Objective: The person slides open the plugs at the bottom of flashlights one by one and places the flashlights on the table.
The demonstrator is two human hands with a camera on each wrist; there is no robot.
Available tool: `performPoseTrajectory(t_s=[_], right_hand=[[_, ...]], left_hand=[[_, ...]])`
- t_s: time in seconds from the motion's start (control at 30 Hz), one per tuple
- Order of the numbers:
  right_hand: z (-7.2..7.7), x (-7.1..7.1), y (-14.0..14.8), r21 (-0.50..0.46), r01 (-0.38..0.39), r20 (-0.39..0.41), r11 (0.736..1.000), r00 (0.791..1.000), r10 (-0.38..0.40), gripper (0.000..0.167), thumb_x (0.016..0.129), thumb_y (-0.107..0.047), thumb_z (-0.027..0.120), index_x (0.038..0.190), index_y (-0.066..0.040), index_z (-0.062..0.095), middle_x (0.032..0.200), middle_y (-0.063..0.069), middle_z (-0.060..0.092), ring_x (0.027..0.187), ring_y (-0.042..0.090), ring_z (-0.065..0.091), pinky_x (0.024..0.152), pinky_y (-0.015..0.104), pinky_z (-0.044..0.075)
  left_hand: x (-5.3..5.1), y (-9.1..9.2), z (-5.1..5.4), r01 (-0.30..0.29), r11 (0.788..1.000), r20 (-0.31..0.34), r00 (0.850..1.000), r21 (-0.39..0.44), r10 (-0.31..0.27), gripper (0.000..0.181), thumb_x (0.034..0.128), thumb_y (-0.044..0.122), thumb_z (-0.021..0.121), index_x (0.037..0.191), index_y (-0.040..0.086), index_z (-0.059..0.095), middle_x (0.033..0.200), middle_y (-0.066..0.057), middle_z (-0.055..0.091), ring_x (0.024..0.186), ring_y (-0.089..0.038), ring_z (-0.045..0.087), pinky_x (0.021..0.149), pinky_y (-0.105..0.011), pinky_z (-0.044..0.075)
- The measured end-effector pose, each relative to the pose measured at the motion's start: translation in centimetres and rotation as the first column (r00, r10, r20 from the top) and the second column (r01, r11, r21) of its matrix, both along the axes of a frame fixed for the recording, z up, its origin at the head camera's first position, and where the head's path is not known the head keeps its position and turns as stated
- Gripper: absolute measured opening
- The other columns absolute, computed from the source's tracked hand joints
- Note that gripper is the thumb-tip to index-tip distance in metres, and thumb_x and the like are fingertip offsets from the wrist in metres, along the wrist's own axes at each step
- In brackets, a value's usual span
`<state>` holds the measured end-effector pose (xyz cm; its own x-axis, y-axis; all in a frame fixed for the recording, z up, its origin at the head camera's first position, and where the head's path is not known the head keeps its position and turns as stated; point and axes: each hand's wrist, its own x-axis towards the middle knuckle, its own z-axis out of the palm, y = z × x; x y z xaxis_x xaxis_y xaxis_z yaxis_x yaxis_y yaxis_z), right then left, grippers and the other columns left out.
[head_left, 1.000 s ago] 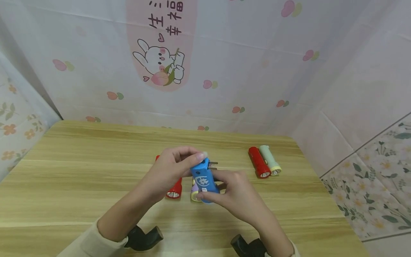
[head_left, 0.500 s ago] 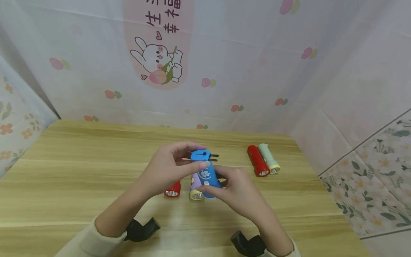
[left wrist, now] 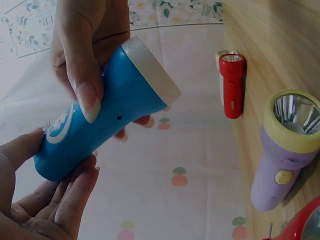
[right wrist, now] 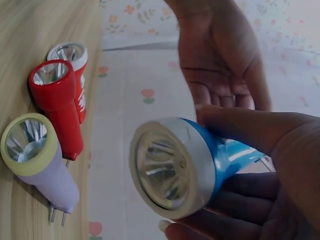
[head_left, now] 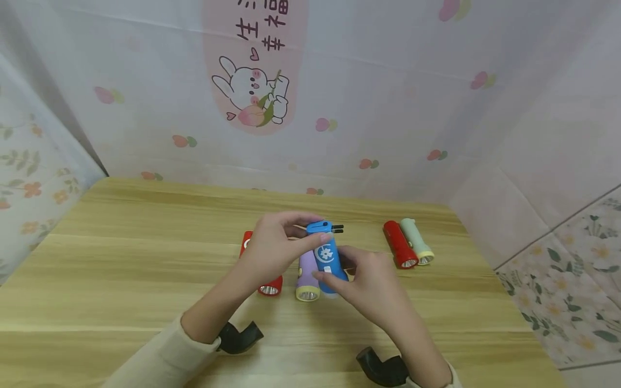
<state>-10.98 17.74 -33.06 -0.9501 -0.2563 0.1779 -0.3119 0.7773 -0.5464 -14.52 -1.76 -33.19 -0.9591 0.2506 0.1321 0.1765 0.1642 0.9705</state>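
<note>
In the head view a blue flashlight (head_left: pixel 326 256) is held above the table, its two metal prongs pointing right. The left hand (head_left: pixel 269 248) pinches its prong end; the right hand (head_left: pixel 371 283) grips it near the lens end, thumb on the front. The left wrist view shows the blue flashlight (left wrist: pixel 100 110) tilted, with a whitish lens rim. The right wrist view looks into its clear lens (right wrist: pixel 167 170). Close by on the table lies a purple flashlight (head_left: pixel 307 275) with a yellow rim, and left of it a red one (head_left: pixel 270 285), partly hidden by the left hand.
On the right of the wooden table (head_left: pixel 145 258), a red flashlight (head_left: pixel 400 243) and a pale green one (head_left: pixel 416 240) lie side by side. Another flashlight with a white rim (right wrist: pixel 79 60) shows in the right wrist view. A patterned curtain (head_left: pixel 388 97) hangs behind the table.
The blue flashlight has turned slightly between the hands and its prongs have shifted. Both hands appear further right, along with the whole scene since half a second ago. More of the purple flashlight shows.
</note>
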Motion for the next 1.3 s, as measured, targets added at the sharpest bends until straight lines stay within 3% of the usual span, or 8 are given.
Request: performPoseTrajectory(t_s=[0.17, 0.5, 0.67, 0.8, 0.97, 1.3], right_hand=[[-0.1, -0.2, 0.3, -0.023, -0.006, -0.055, 1.0, 0.998, 0.004, 0.041, 0.084, -0.033, 0.083, 0.117, -0.012, 0.071, 0.094, 0.0, 0.079, 0.08, 0.012, 0.077, 0.07, 0.027, 0.063], [-0.4, -1.0, 1.1, -0.004, 0.036, 0.03, 0.999, 0.999, -0.036, 0.031, 0.086, -0.031, 0.081, 0.106, -0.008, 0.074, 0.092, 0.005, 0.079, 0.076, 0.014, 0.076, 0.067, 0.029, 0.063], [-0.7, -1.6, 1.4, 0.063, 0.073, 0.048, 0.995, 0.996, -0.076, 0.033, 0.087, -0.032, 0.079, 0.104, -0.005, 0.075, 0.091, 0.007, 0.079, 0.075, 0.017, 0.076, 0.065, 0.03, 0.063], [-0.8, -2.0, 1.5, 0.154, 0.109, 0.057, 0.982, 0.991, -0.119, 0.032, 0.087, -0.033, 0.078, 0.097, -0.003, 0.075, 0.084, 0.007, 0.077, 0.066, 0.015, 0.071, 0.059, 0.027, 0.059], [-1.4, -2.4, 1.6, 0.196, 0.117, 0.045, 0.973, 0.991, -0.128, 0.028, 0.088, -0.032, 0.076, 0.083, -0.005, 0.073, 0.065, 0.002, 0.069, 0.054, 0.009, 0.06, 0.05, 0.022, 0.049], [-3.0, -3.1, 1.6, 0.246, 0.154, 0.044, 0.957, 0.984, -0.17, 0.036, 0.087, -0.029, 0.075, 0.062, -0.007, 0.06, 0.053, 0.001, 0.057, 0.047, 0.012, 0.052, 0.045, 0.022, 0.043]], left_hand=[[-0.2, 0.7, 0.1, -0.002, 1.0, 0.023, 1.0, -0.001, 0.002, 0.035, 0.0849, 0.036, 0.082, 0.117, 0.023, 0.074, 0.11, 0.006, 0.075, 0.092, -0.012, 0.074, 0.078, -0.032, 0.06], [-1.5, 2.4, -0.7, 0.037, 0.996, 0.058, 0.998, -0.081, -0.032, 0.037, 0.0879, 0.031, 0.079, 0.123, 0.02, 0.072, 0.113, 0.003, 0.074, 0.098, -0.019, 0.072, 0.082, -0.034, 0.061], [-2.4, 3.4, -1.5, 0.077, 0.993, 0.099, 0.993, -0.087, -0.068, 0.04, 0.0926, 0.029, 0.075, 0.13, 0.016, 0.068, 0.121, -0.002, 0.071, 0.102, -0.019, 0.072, 0.086, -0.035, 0.061], [-2.8, 4.4, -2.1, 0.108, 0.99, 0.102, 0.99, -0.093, -0.098, 0.042, 0.0953, 0.027, 0.071, 0.133, 0.01, 0.066, 0.124, -0.007, 0.071, 0.102, -0.02, 0.072, 0.082, -0.032, 0.062], [-3.0, 5.3, -2.9, 0.076, 0.989, 0.077, 0.995, -0.127, -0.067, 0.038, 0.0951, 0.026, 0.072, 0.129, 0.009, 0.068, 0.12, -0.007, 0.073, 0.103, -0.024, 0.071, 0.077, -0.03, 0.061], [-3.1, 6.9, -5.2, 0.038, 0.984, 0.079, 0.997, -0.172, -0.025, 0.04, 0.099, 0.025, 0.066, 0.134, 0.004, 0.064, 0.127, -0.012, 0.07, 0.105, -0.026, 0.071, 0.078, -0.031, 0.062]])
